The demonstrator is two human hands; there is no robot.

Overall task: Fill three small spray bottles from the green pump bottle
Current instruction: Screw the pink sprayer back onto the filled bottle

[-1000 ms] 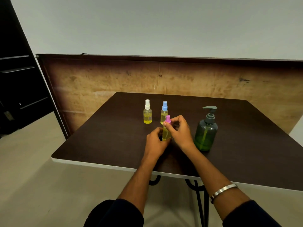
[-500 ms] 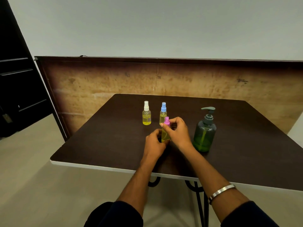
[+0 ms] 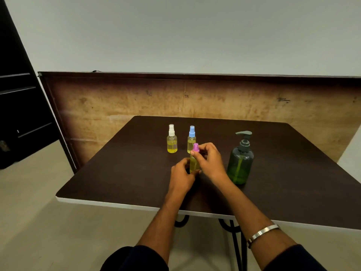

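A small spray bottle with a pink cap (image 3: 194, 161) stands upright on the dark table (image 3: 121, 173), holding yellow liquid. My left hand (image 3: 181, 174) grips its body low down. My right hand (image 3: 210, 161) pinches the pink cap from the right. Behind it stand two more small bottles with yellow liquid: one with a white cap (image 3: 172, 141) and one with a blue cap (image 3: 191, 136), partly hidden by the pink cap. The green pump bottle (image 3: 240, 163) stands upright just right of my right hand.
A worn wooden board (image 3: 117, 102) leans upright behind the table. A dark shelf unit (image 3: 21, 106) stands at the left. The table's white front edge (image 3: 117, 204) runs near my forearms, with black metal legs below.
Both hands stay on the pink-capped bottle; my right fingers have shifted slightly around the cap. The bottles on the table have not moved.
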